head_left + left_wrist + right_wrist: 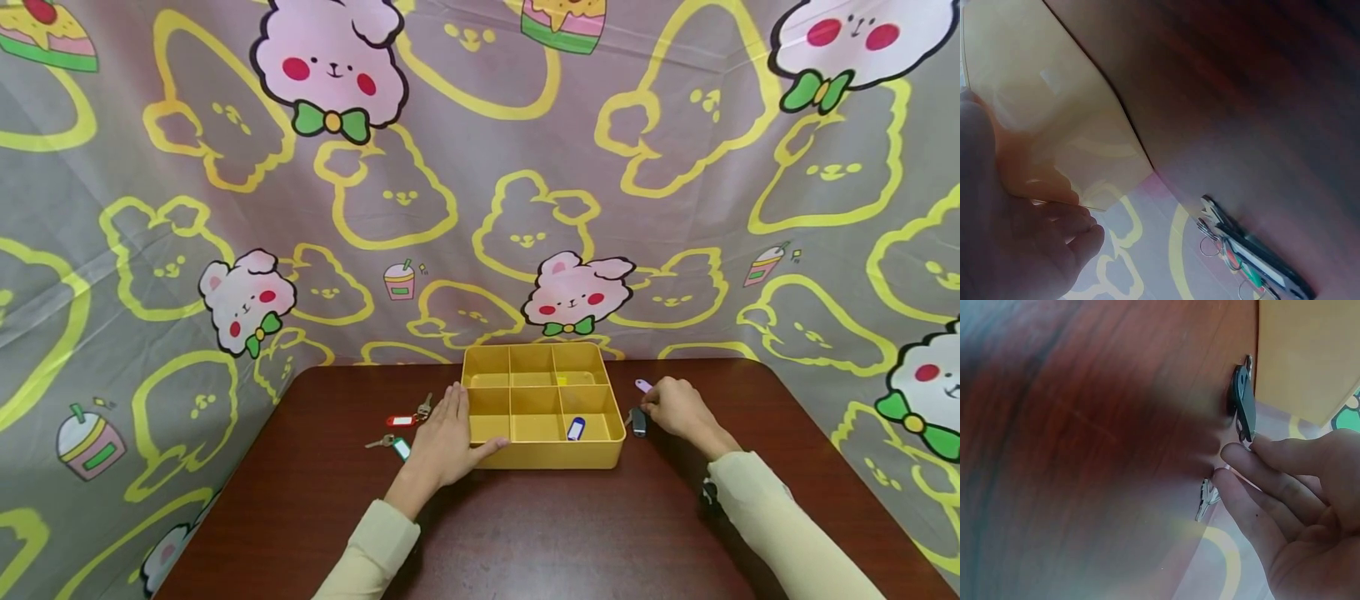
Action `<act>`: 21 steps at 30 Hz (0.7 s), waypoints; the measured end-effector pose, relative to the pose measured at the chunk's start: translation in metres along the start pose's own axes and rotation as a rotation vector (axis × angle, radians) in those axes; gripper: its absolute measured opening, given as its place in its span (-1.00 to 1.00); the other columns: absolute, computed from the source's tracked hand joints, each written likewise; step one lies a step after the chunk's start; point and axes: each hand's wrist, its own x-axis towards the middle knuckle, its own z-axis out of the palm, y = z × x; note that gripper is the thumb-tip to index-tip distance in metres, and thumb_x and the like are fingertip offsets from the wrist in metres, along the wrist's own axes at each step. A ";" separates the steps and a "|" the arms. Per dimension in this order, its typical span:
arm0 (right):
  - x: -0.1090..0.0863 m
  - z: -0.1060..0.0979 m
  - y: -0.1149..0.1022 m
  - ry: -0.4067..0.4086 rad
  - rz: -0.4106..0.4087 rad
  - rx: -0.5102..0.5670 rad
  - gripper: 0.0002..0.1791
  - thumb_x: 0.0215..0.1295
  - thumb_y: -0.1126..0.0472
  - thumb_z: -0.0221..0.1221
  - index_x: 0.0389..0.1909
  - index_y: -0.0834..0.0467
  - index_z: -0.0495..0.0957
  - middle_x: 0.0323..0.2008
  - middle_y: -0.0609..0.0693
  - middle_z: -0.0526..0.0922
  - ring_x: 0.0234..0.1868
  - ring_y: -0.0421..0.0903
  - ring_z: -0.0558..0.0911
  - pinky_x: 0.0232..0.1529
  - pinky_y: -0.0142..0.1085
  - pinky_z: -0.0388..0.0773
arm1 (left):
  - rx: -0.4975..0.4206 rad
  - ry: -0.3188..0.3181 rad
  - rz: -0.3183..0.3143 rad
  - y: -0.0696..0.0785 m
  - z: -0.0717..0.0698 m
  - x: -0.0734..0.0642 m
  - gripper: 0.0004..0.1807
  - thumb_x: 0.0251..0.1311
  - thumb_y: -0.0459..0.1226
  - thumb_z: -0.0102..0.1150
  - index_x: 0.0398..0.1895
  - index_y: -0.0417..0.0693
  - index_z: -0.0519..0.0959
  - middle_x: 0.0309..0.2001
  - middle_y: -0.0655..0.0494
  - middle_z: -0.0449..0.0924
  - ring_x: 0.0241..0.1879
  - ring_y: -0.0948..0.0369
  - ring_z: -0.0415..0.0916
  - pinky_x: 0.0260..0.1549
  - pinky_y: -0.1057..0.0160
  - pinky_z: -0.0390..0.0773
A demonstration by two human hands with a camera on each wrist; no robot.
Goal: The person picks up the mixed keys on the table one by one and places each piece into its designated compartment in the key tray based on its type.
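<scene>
My left hand [442, 437] rests its straight fingers along the left wall of a yellow compartment box [551, 456], thumb over the front rim. My right hand [681, 408] bends its fingers low at the table, to the box's right. Beside its fingertips lie a black car key fob [638, 422] and a lilac key tag [642, 385]. In the right wrist view the thumb tip is close to the lower end of the fob [1244, 403], and a silver key [1202, 499] shows below the fingers. Whether they pinch anything is unclear.
A blue key tag [576, 428] lies in the box's front right compartment, and something yellow [562, 381] is in the back right one. Left of the box are keys with a red tag [401, 421] and a teal tag [402, 448]. A patterned cloth [465, 208] hangs behind the table.
</scene>
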 end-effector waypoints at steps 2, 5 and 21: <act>-0.001 0.000 0.000 -0.004 0.006 0.009 -0.88 0.28 0.34 0.34 -0.30 0.30 0.83 -0.33 0.16 0.85 -0.38 -0.05 0.67 -0.32 -0.06 0.67 | -0.002 -0.002 -0.001 0.000 0.000 0.000 0.36 0.24 0.64 -0.33 0.66 -0.36 0.02 0.67 -0.32 0.00 0.69 -0.07 0.02 0.63 0.03 0.22; -0.002 0.000 0.000 -0.008 0.013 0.023 -0.88 0.28 0.34 0.34 -0.30 0.31 0.83 -0.32 0.17 0.85 -0.38 -0.05 0.67 -0.32 -0.09 0.67 | -0.006 -0.004 -0.001 0.001 0.000 -0.001 0.36 0.24 0.64 -0.32 0.66 -0.36 0.01 0.67 -0.31 -0.01 0.69 -0.07 0.02 0.63 0.02 0.22; -0.004 -0.001 0.004 0.037 0.015 0.088 -0.90 0.28 0.35 0.34 -0.37 0.25 0.82 -0.40 0.09 0.83 -0.43 -0.13 0.55 -0.42 -0.31 0.46 | -0.002 0.002 0.004 0.000 0.001 0.000 0.36 0.23 0.64 -0.32 0.66 -0.36 0.01 0.67 -0.31 -0.01 0.69 -0.07 0.02 0.63 0.02 0.22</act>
